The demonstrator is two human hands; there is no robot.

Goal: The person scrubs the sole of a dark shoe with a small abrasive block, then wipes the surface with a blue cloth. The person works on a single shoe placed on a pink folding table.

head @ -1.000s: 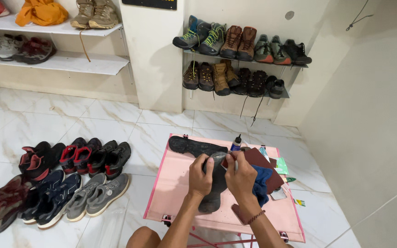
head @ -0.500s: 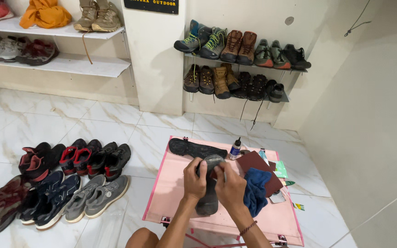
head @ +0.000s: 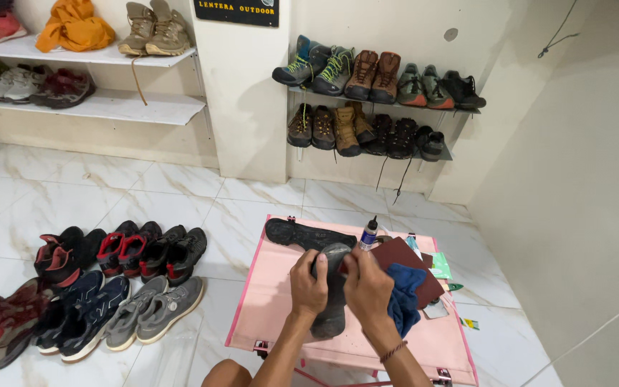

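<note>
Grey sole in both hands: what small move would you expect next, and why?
Probably a short rubbing stroke along the grey sole. The left hand grips its side while the right hand presses on its upper end above the pink table.

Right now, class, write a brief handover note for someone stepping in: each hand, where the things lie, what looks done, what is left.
Left hand: grips the grey shoe sole from its left side, above the pink table.
Right hand: on the same sole's upper end, from the right.
Nearby: a second black sole lies flat at the table's far edge; small glue bottle upright beside it; brown sheet and blue cloth lie to the right.
Done: cannot tell.
Left: the black sole lies untouched.
</note>
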